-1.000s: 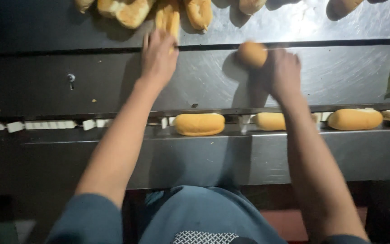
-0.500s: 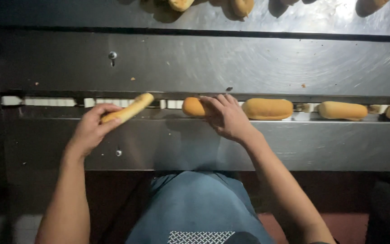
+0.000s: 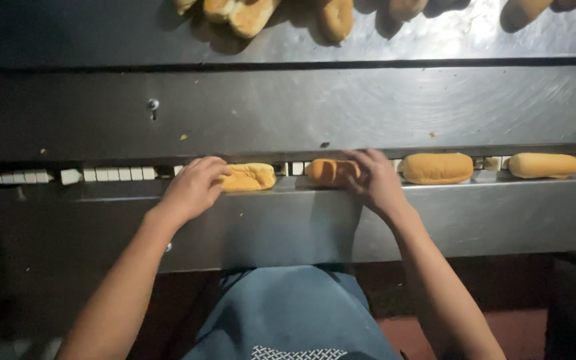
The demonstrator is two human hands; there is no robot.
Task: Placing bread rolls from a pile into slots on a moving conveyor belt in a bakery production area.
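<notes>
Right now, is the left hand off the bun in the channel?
No, the left hand rests its fingers on the bun lying in the conveyor channel.

Golden-brown buns (image 3: 437, 168) along the conveyor's near edge; white chain links (image 3: 118, 174) at its left; grey steel conveyor (image 3: 301, 113); blue apron (image 3: 291, 310), white-patterned hem.

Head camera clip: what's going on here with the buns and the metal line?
A person stands at a steel conveyor channel, both hands down on it. The left hand rests on a pale bun, and the right hand covers the end of a browner bun. Two more buns lie in the same channel to the right. A heap of buns sits on the steel shelf beyond.
</notes>
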